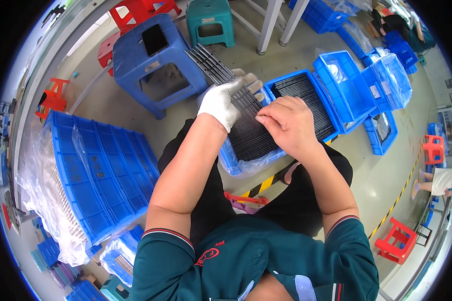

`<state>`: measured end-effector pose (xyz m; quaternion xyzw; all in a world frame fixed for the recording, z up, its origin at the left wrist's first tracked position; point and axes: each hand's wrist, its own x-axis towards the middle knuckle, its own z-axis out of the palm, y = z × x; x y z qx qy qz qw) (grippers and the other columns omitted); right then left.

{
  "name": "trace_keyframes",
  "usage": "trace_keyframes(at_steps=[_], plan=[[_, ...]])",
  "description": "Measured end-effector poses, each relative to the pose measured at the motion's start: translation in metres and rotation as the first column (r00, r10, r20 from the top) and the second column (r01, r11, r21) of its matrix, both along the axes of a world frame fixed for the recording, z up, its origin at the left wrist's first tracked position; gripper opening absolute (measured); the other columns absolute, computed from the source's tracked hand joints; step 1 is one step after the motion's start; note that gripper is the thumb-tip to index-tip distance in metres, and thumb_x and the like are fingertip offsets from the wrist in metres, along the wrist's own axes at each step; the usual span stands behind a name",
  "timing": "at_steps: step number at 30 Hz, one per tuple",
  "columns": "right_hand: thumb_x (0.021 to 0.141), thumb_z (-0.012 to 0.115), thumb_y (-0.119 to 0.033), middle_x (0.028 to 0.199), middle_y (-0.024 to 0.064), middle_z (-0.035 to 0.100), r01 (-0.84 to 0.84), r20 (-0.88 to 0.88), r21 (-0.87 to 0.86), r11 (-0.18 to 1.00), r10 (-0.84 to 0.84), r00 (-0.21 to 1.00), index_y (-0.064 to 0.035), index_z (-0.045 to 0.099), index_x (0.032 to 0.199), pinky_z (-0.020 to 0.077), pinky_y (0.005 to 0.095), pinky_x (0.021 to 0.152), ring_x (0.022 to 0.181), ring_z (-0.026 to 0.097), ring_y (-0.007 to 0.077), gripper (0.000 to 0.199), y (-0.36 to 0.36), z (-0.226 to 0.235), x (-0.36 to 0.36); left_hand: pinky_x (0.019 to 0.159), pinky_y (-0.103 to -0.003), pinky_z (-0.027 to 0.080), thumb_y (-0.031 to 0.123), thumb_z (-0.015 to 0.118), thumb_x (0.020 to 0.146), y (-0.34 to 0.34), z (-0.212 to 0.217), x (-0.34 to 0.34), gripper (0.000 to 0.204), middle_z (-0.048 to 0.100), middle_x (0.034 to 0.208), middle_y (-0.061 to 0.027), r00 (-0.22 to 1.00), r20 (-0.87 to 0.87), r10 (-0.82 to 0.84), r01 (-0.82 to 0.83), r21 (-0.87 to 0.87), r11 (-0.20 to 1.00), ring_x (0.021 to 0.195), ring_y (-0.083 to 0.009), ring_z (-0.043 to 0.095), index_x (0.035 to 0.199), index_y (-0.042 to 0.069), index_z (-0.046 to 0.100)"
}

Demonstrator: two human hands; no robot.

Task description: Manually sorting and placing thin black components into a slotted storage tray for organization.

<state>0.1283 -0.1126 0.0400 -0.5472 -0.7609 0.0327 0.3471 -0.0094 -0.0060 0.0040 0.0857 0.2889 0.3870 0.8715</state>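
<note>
So the biggest thing around is the stack of blue crates (103, 175) on the person's left, wrapped partly in clear plastic, then the blue stool (153, 60) up ahead with a dark phone-like thing lying on its seat. Right in front of the knees sits the blue bin (319, 98), lined with plastic and packed with thin dark strips standing in rows. Looks like the sorting or gathering stage to me: the gloved left hand (221, 103) is closed around a bundle of dark strips (213, 65) that fans out toward the stool, and the bare right hand (286, 123) is curled over the near end of the bundle, fingertips pinching at the strips just above the bin. I'd guess the next move needs a careful pinch so only one strip comes free without the bundle slipping.
</note>
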Motion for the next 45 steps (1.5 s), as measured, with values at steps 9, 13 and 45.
trace_keyframes(at_steps=[9, 13, 45], plan=[[0.071, 0.072, -0.01, 0.071, 0.0044, 0.061, -0.03, 0.046, -0.027, 0.999, 0.031, 0.998, -0.008, 0.065, 0.074, 0.0438, 0.0357, 0.066, 0.07, 0.059, 0.0238, 0.008, 0.001, -0.006, -0.002, 0.074, -0.05, 0.05, 0.003, 0.048, 0.094, -0.002, -0.004, 0.007, 0.016, 0.058, 0.105, -0.018, 0.996, 0.091, -0.003, 0.005, -0.014, 1.0, 0.096, -0.0372, 0.059, 0.11, 0.007, 0.048], [0.074, 0.072, -0.006, 0.072, 0.0067, 0.061, 0.032, -0.147, 0.087, 0.996, -0.019, 0.989, -0.0043, 0.066, 0.078, 0.046, 0.0336, 0.063, 0.068, 0.06, 0.0243, 0.007, -0.003, 0.002, 0.001, 0.081, -0.052, 0.05, 0.003, 0.046, 0.094, -0.001, -0.015, 0.003, 0.015, 0.057, 0.106, -0.0179, 0.999, 0.026, -0.027, 0.027, 0.013, 1.0, 0.101, -0.0379, 0.058, 0.108, 0.006, 0.051], [0.072, 0.063, 0.011, 0.082, 0.0106, 0.058, 0.571, -0.189, -0.097, 0.815, -0.578, 0.794, 0.0033, 0.06, 0.082, 0.0419, 0.0254, 0.071, 0.078, 0.056, 0.0184, 0.013, -0.095, 0.031, 0.101, 0.099, -0.037, 0.044, 0.028, 0.049, 0.092, -0.028, -0.386, 0.037, 0.038, 0.055, 0.132, -0.0146, -0.531, -0.828, -0.181, 0.707, -0.55, 0.444, 0.122, -0.0308, 0.053, 0.128, 0.02, 0.056]])
